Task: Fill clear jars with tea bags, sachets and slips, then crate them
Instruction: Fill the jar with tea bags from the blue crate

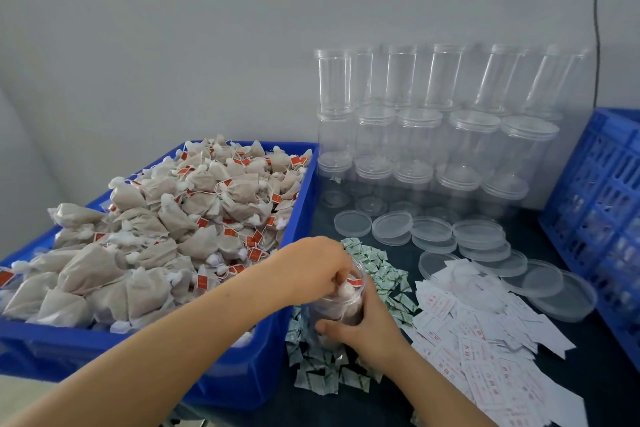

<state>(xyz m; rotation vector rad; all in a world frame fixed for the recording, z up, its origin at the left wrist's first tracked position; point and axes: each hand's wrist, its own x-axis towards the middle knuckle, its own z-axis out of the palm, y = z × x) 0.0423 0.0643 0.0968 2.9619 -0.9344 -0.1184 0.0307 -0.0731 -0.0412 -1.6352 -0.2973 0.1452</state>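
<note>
A clear jar (pixel 341 307) stands on the dark table among green-white sachets (pixel 384 274), partly filled with brown tea bags. My right hand (pixel 363 329) wraps around the jar's lower side. My left hand (pixel 318 263) sits over the jar's mouth, its fingers pinched on a tea bag (pixel 346 286) with a red tag that dips into the opening. A blue bin (pixel 298 218) heaped with tea bags (pixel 166 229) lies to the left. White printed slips (pixel 485 333) lie scattered to the right.
Stacked empty clear jars (pixel 415 135) stand against the back wall. Loose clear lids (pixel 478 236) lie in front of them and to the right. A blue slatted crate (pixel 599 204) stands at the right edge. The wall behind is grey.
</note>
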